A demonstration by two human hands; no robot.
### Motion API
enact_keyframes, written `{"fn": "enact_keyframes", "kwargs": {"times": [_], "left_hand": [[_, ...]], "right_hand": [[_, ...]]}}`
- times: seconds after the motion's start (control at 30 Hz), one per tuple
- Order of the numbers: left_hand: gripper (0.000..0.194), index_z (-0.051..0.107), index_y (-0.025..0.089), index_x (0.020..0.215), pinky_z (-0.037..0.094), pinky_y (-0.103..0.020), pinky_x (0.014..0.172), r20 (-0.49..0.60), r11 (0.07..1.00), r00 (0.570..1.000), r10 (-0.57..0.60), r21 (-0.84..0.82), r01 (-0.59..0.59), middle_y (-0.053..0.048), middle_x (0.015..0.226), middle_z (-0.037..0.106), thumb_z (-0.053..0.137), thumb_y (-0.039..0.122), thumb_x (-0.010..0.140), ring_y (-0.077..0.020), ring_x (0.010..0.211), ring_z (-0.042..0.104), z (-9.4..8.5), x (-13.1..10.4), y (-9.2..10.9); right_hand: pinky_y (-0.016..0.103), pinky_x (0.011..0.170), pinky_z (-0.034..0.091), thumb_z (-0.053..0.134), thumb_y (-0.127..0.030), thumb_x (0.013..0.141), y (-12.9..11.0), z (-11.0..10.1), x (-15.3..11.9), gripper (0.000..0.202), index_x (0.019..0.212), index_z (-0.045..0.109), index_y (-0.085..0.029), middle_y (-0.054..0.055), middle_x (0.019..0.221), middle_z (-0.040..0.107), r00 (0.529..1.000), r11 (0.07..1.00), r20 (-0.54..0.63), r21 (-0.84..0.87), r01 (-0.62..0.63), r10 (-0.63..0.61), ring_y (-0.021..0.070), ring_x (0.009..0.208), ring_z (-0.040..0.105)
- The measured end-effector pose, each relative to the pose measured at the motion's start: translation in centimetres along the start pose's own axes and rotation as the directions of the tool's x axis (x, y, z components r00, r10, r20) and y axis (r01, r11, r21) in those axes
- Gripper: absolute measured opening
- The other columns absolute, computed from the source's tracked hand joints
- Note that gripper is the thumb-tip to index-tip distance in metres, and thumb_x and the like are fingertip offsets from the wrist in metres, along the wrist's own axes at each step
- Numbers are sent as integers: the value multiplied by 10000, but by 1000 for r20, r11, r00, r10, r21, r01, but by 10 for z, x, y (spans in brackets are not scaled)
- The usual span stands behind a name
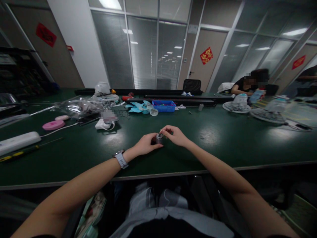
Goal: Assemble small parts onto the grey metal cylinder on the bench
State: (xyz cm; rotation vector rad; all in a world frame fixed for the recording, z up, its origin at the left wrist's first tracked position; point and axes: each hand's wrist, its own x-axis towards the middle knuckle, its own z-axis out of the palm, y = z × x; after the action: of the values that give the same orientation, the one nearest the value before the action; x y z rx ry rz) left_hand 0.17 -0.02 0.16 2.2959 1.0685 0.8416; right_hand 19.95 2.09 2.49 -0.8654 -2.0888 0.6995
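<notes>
A small grey metal cylinder (159,138) stands upright on the dark green table (138,165), in front of my body. My left hand (148,144), with a watch on its wrist, wraps thumb and fingers round the cylinder's side. From the right, my right hand (174,136) reaches to the cylinder's top with its thumb and index fingertips pressed together. Whatever is between those fingertips is too small to make out.
Behind the hands lie a blue tray (163,106), light-blue fan blades (140,107) and another small cylinder (200,107). At left are a white power strip (19,142), a yellow-handled screwdriver (18,154) and pink rolls (53,125). A person (247,84) leans over fan parts at right.
</notes>
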Motion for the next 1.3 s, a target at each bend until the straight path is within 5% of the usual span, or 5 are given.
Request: {"fn": "enact_keyframes", "kwargs": {"times": [0.17, 0.47, 0.77, 1.3], "left_hand": [[412, 612, 146, 1022, 448, -274, 660, -1, 1000, 1000, -9, -8, 9, -46, 887, 664, 671, 450, 751, -168, 734, 586, 1, 1, 0], [415, 618, 158, 1021, 458, -272, 678, -15, 1000, 1000, -14, -19, 13, -48, 900, 664, 660, 472, 753, -175, 765, 596, 3, 0, -5], [503, 591, 159, 1166, 449, -274, 673, -22, 999, 1000, -1, -34, 0, -50, 918, 667, 661, 449, 761, -171, 754, 587, 2, -2, -2], [455, 616, 144, 1066, 454, -275, 663, -55, 1000, 998, 1, -19, -2, -45, 881, 654, 659, 465, 747, -172, 740, 579, 4, -4, -4]], "right_hand": [[237, 624, 425, 599, -385, 844, -6, -3, -4, 288, 1013, 693, -172, 34, 825, 630, 999, 996, 23, -86, 36, -34, 109, 669, 532], [236, 593, 423, 637, -422, 808, -3, 3, -3, 280, 873, 708, -159, 32, 784, 617, 998, 991, -42, -127, 32, -37, 108, 639, 518], [245, 633, 427, 598, -376, 854, -1, 4, -5, 264, 1029, 711, -214, 24, 793, 593, 994, 979, 17, -169, 112, -111, 107, 649, 511], [249, 629, 427, 585, -379, 863, -3, 6, -4, 248, 948, 734, -201, 31, 768, 597, 993, 976, -22, -187, 109, -115, 123, 674, 528]]}}
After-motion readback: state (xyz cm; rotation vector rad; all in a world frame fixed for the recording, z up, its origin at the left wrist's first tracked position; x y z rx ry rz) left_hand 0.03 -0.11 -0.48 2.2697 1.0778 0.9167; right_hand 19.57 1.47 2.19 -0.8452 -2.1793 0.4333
